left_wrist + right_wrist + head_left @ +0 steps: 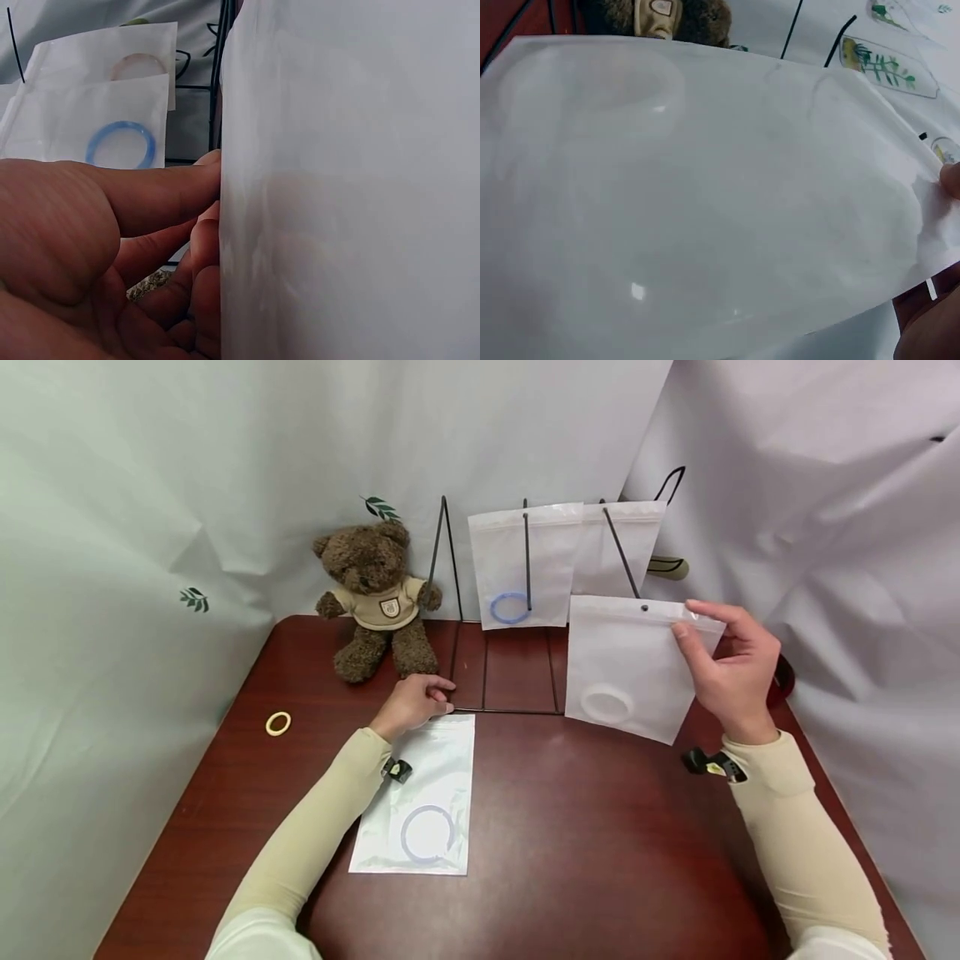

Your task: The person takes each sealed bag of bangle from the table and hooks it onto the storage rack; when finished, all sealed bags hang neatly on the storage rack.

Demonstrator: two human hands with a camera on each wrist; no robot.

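My right hand (738, 664) pinches the upper right corner of a white zip bag (652, 660) between thumb and fingers. A pale ring (609, 702) shows through the bag's lower part. The bag's top hole is at the front tip of a prong on the black wire rack (517, 712). My left hand (416, 702) has thumb and index fingertips at the rack's front left corner, other fingers curled beneath. Under my left wrist, a second white bag (442, 768) lies on the table with a bluish ring (427, 833) inside. The right wrist view is mostly filled by the held bag (705, 187).
A bag with a blue ring (510, 608) hangs on the middle prong, another bag (626, 539) behind it on the right prong. A brown teddy bear (371, 593) sits left of the rack. A cream ring (278, 723) lies at the table's left.
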